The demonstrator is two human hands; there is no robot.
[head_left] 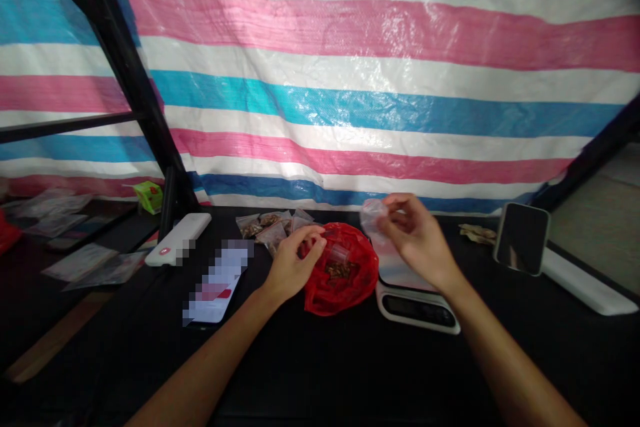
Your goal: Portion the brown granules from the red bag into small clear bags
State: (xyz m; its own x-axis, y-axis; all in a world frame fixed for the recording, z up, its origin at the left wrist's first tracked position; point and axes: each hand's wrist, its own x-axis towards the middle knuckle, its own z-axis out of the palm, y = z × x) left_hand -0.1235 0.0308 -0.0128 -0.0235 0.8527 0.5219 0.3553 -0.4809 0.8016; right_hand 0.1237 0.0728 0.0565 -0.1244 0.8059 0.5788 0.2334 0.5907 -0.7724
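My left hand (296, 265) is at the left rim of a red plastic bag (363, 283). Its thumb and forefinger come together at the rim, and the other fingers curl behind. Inside the spread bag lie small brown pieces (340, 271) and a small clear cup-like item (339, 253). My right hand (413, 233) pinches a small clear plastic bag (373, 212) above a white kitchen scale (417, 307). The scale's display is dark, and the hand covers part of its plate. Several small filled zip bags (273, 233) lie behind my left hand.
A lit phone (217, 290) and a white elongated device (179, 239) lie to the left. Flat clear bags (95, 265) and a green packet (149, 197) are farther left. On the right, a dark-screened device (523, 239) stands by a white bar (587, 280). Striped sheeting (360, 107) hangs behind.
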